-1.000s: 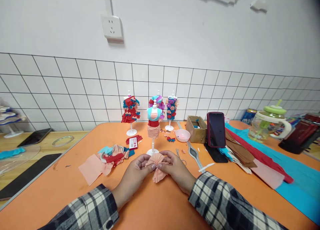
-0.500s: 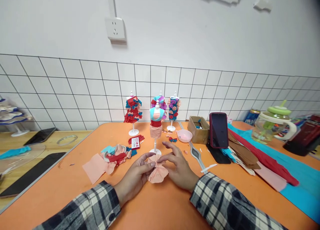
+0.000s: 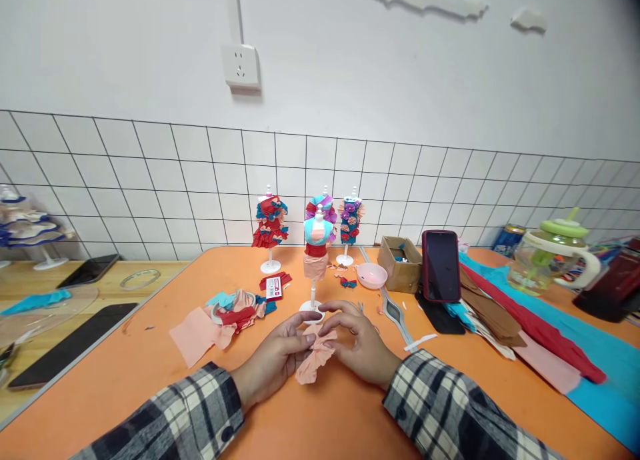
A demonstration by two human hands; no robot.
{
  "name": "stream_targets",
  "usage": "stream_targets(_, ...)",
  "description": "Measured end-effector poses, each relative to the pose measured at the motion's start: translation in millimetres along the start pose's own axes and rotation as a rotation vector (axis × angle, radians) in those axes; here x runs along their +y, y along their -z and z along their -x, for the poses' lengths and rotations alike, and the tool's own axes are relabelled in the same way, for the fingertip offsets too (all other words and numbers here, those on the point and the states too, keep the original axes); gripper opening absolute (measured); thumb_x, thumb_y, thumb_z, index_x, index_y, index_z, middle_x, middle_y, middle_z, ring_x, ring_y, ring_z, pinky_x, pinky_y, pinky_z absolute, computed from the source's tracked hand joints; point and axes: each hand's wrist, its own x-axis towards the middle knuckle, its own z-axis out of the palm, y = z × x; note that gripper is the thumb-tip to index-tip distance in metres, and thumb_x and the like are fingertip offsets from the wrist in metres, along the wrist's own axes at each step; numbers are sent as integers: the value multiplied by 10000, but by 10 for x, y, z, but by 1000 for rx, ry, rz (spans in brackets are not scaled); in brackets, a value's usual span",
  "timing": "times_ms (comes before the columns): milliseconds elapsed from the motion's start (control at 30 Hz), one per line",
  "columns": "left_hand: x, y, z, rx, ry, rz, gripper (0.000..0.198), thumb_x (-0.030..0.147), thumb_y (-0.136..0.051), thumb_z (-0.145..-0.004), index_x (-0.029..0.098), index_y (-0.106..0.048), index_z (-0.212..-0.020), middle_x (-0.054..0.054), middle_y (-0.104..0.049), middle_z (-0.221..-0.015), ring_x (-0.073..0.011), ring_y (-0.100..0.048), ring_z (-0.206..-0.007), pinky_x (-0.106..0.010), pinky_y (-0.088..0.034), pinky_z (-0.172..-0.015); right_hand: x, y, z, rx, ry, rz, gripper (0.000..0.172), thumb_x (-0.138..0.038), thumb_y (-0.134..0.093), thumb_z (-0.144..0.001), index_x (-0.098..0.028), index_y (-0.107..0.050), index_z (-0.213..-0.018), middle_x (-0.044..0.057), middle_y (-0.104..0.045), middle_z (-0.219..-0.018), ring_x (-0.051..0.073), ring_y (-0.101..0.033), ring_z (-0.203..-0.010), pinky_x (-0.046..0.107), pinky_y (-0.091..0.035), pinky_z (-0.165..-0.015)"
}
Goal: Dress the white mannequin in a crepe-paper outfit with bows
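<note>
Between my hands is a gathered piece of peach crepe paper (image 3: 316, 365), pinched at its middle and fanned out below. My left hand (image 3: 277, 355) is closed on its left side, thumb on the pinched part. The fingers of my right hand (image 3: 357, 343) are curled onto its upper right edge. Just behind stands a small white mannequin (image 3: 319, 228) in a light blue top, red waistband and peach skirt; its round base is partly covered by my fingers. Left of my hands lies a pile of crepe paper scraps (image 3: 243, 313) with a flat peach sheet (image 3: 193, 337).
Dressed mannequins (image 3: 270, 227) stand along the tiled wall. To the right are a pink bowl (image 3: 372, 275), a cardboard box (image 3: 400, 263), a propped phone (image 3: 441, 267), coloured paper strips (image 3: 530, 313) and a clear jug (image 3: 535, 260). A red-white label (image 3: 274, 288) lies left of the mannequin.
The peach crepe paper has turned and its lower fan looks narrower and more bunched. My right fingers have closed in on it. The view has shifted slightly.
</note>
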Motion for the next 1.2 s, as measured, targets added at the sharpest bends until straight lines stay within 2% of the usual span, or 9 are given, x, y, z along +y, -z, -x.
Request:
stream_targets(167,19,-8,10,2,82,80,368,115,-732,-715,177,-621,-1061,-9,-645,-778,-79,-583,-534,-173,-392,-481,7,50,-4,-123,11,-104,458,-302,-709,-782,-294,-613,-1230,75,-406,-1469,259,-414,-1332,441,-337,-1091)
stream_targets(267,28,-10,22,-26,154,112,360,85,-711,-683,180,-638,-1023,15,-613,-717,-40,-495,-437,-151,-327,-424,-38,27,8,-119,10,-33,340,-261,-694,-790,-315,-687,-1126,45,-402,-1477,263,-414,-1324,455,-340,-1080)
stream_targets(400,9,-40,29,-11,176,48,396,130,-725,-694,183,-638,-1077,-39,-663,-836,-94,-600,-573,-176,-405,-499,-81,-52,22,-74,25,-8,123,-215,-692,-774,-294,-745,-853,27,-536,-1354,260,-470,-1257,449,-371,-1031)
stream_targets(500,-13,-41,9,112,54,-54,246,297,-696,-789,191,-657,-1008,-40,-669,-892,-128,-622,-668,-201,-436,-545,-51,-93,6,20,-74,-101,32,-242,-676,-786,-237,-704,-802,57,-640,-1143,232,-569,-1099,397,-417,-960)
stream_targets(600,20,-15,-12,177,-199,-295,342,505,-579,-863,186,-680,-935,-73,-688,-984,-212,-629,-871,-289,-495,-716,22,-107,-30,106,-243,-236,129,-326,-634,-815,-200,-653,-798,36,-662,-846,187,-613,-815,317,-467,-762)
stream_targets(667,71,-4,-16,178,-326,-512,387,553,-623,-816,182,-697,-896,-78,-703,-962,-249,-613,-930,-328,-477,-821,67,-110,-49,110,-296,-289,193,-376,-619,-821,-188,-625,-780,9,-629,-725,162,-583,-692,285,-451,-668)
stream_targets(767,121,-10,-20,231,-344,-722,346,499,-743,-722,178,-708,-846,-54,-712,-864,-250,-622,-866,-318,-465,-799,90,-118,-56,101,-303,-309,225,-396,-635,-805,-177,-607,-765,1,-607,-699,150,-565,-658,274,-441,-646)
stream_targets(967,62,-38,-32,274,-267,-621,318,461,-736,-726,158,-681,-806,-50,-714,-817,-236,-641,-833,-318,-474,-787,28,-141,-42,69,-340,-431,275,-419,-676,-775,-159,-641,-859,31,-667,-812,163,-607,-751,280,-464,-714)
stream_targets(1200,-2,-48,-21,242,-216,-499,301,404,-741,-737,153,-662,-884,-46,-706,-866,-213,-623,-871,-294,-455,-811,51,-172,-49,158,-489,-554,373,-510,-712,-729,-159,-588,-740,-16,-578,-663,110,-518,-607,234,-427,-584)
